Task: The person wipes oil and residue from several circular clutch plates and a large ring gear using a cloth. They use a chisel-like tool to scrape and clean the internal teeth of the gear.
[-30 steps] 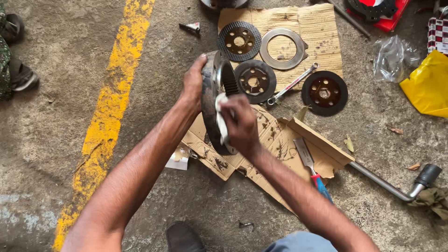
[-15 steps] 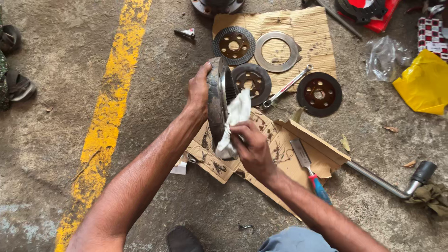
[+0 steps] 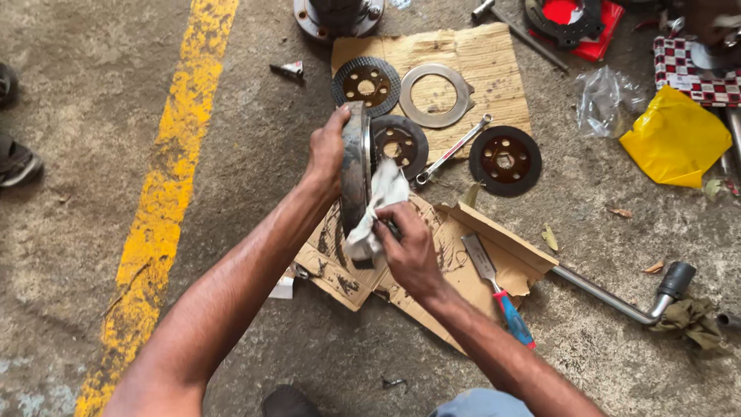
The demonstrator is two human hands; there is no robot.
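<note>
Down slides the white rag point(image 3: 377, 212) from the rim since 1 second ago, right hand point(image 3: 409, 249) clamped on it, pressing the drum's inner face. Left hand point(image 3: 328, 154) grips the round metal drum point(image 3: 356, 166) on edge above the cardboard point(image 3: 463, 262). Best wiped with firm, even strokes, turning it steadily.

I've got the drum point(image 3: 356, 166) on edge at centre, over the near cardboard point(image 3: 463, 255). My left hand point(image 3: 327, 153) sits at its nine o'clock, my right hand point(image 3: 409, 249) at its five, pressing the rag point(image 3: 378, 208) against its face. At one o'clock, three discs and a ring point(image 3: 437, 95) lie on the far cardboard point(image 3: 494, 54), a spanner point(image 3: 451, 150) between them. The scraper point(image 3: 498, 289) lies at four o'clock, the bent handle point(image 3: 625, 297) beyond it. The painted line point(image 3: 166, 193) runs at nine o'clock.
</note>
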